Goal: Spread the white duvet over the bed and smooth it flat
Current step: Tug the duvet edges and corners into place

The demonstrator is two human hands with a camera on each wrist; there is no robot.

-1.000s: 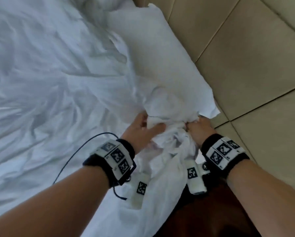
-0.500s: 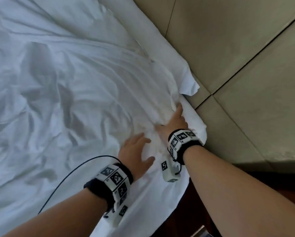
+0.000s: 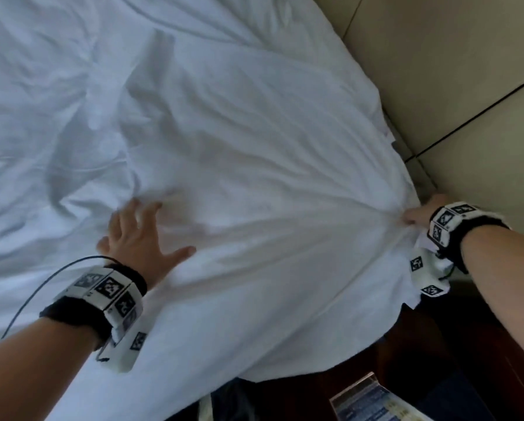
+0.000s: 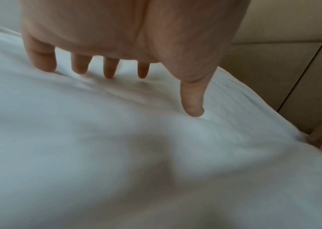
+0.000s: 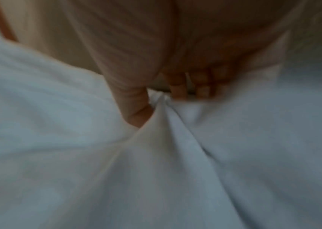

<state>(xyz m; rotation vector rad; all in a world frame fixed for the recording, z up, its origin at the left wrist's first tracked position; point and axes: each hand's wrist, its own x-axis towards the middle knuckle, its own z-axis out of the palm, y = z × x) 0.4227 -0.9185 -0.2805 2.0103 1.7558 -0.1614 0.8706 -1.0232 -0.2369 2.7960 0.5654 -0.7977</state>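
Note:
The white duvet [image 3: 239, 147] covers the bed, creased, its corner hanging over the near edge. My left hand [image 3: 139, 235] lies flat on it with fingers spread; in the left wrist view its fingertips [image 4: 109, 72] press into the cloth [image 4: 117, 155]. My right hand [image 3: 421, 212] grips a bunch of the duvet at the bed's right corner, and taut folds fan out from it. The right wrist view, blurred, shows my thumb and curled fingers [image 5: 177, 91] pinching a ridge of the white fabric [image 5: 166, 139].
A beige padded headboard [image 3: 452, 71] with dark seams runs along the right. Dark wooden furniture [image 3: 467, 360] stands below the bed corner, with a printed card [image 3: 373, 402] on it. A black cable [image 3: 35, 287] trails from my left wristband.
Both hands held a bunched wad of duvet together a second ago. They have since parted: the left slid leftward flat over the cloth, the right pulled its corner rightward, and the duvet lies flatter.

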